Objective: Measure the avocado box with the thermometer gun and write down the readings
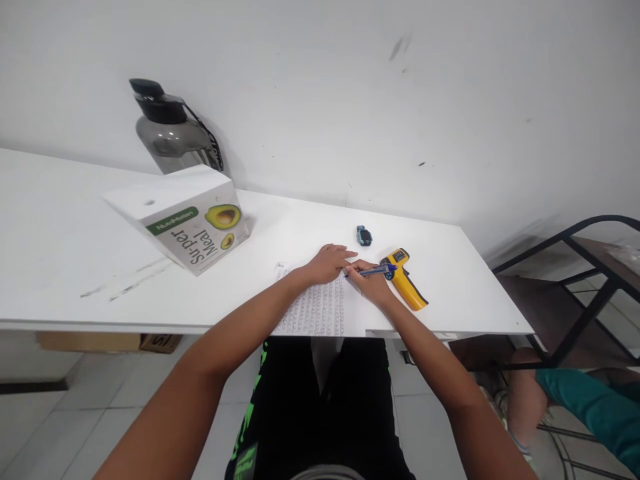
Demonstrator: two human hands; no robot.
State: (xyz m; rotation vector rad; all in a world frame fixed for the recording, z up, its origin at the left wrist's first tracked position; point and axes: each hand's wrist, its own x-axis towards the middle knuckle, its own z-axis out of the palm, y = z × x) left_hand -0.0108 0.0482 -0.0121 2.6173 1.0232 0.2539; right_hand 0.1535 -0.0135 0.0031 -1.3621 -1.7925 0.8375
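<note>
A sheet of paper (317, 310) covered in rows of handwriting lies at the front of the white table. My left hand (329, 263) rests flat on its upper part, fingers stretched to the right. In my right hand (371, 283) a blue pen (377, 269) is gripped, its tip down at the paper close to my left fingertips. Just right of that hand lies a yellow and black infrared thermometer gun (409, 287). Beyond both hands sits a small dark smartwatch (365, 236) with a blue-green strap.
On the left a white box (193, 233) with avocado pictures stands in front of a grey bottle (175, 137) with a black lid. The wall rises behind the table (280, 227). To the right are a black-framed shelf (575, 287) and another person's leg in teal (590, 407).
</note>
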